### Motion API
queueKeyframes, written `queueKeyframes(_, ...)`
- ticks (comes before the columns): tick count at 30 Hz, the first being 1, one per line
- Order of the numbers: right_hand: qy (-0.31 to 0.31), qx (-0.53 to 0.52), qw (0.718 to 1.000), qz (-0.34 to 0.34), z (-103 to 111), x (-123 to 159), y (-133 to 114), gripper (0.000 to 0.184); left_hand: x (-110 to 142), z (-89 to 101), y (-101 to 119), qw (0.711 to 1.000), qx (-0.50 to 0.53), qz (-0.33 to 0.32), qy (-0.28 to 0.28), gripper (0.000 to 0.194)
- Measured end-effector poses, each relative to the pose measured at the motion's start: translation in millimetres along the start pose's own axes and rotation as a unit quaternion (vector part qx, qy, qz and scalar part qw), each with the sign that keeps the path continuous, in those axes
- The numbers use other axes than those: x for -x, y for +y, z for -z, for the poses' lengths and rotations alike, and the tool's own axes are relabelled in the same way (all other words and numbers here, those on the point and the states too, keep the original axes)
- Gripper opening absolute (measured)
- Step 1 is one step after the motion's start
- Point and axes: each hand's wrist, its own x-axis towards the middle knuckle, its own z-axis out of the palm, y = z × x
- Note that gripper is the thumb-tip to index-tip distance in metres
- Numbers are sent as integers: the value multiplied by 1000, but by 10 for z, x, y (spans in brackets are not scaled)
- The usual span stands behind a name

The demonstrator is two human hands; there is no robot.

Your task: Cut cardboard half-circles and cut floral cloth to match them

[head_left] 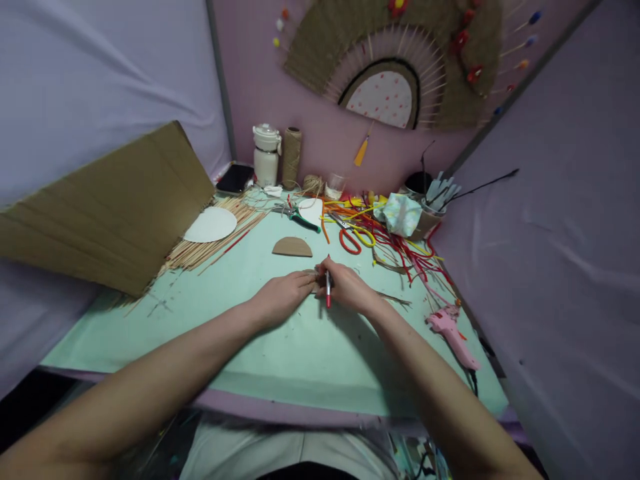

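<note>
My right hand (345, 285) is closed around a slim pen (329, 292) with a silver barrel and a red end that points toward me. My left hand (283, 298) lies flat with its fingers stretched toward the right hand, pressing on a small brown piece, probably cardboard, that both hands mostly cover. Just beyond them a half-round piece of corrugated cardboard (292, 247) rests on the pale green tabletop (280, 360). Thin dark strips (395, 298) lie beside my right wrist.
At left, a large cardboard sheet (115, 207) leans over thin sticks (200, 253) and a white oval (210, 225). Pruning shears (305, 221), scissors (350, 241) and red pipe cleaners (395, 247) lie behind. A pink glue gun (455, 337) is at right; a cardboard fan (320, 53) hangs above.
</note>
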Motion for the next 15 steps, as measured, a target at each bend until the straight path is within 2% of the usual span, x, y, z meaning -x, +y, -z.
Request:
queueKeyframes(3, 40, 16, 999, 5, -109, 84, 5, 22, -12, 53, -10, 998, 50, -17, 22, 31)
queueKeyframes(6, 62, -29, 998, 2, -159, 130, 25, 21, -17, 109, -32, 995, 76, -10, 65, 25)
queueKeyframes(9, 75, -117, 990, -7, -155, 162, 68, 25, -15, 154, -67, 982, 91, 65, 155, 24)
queueKeyframes(11, 87, -169, 982, -18, -147, 180, 104, 26, -14, 167, -94, 970, 102, 117, 187, 35)
queueKeyframes(15, 93, -180, 979, -20, -158, 211, 141, 28, -27, 139, -140, 973, 111, 155, 128, 64)
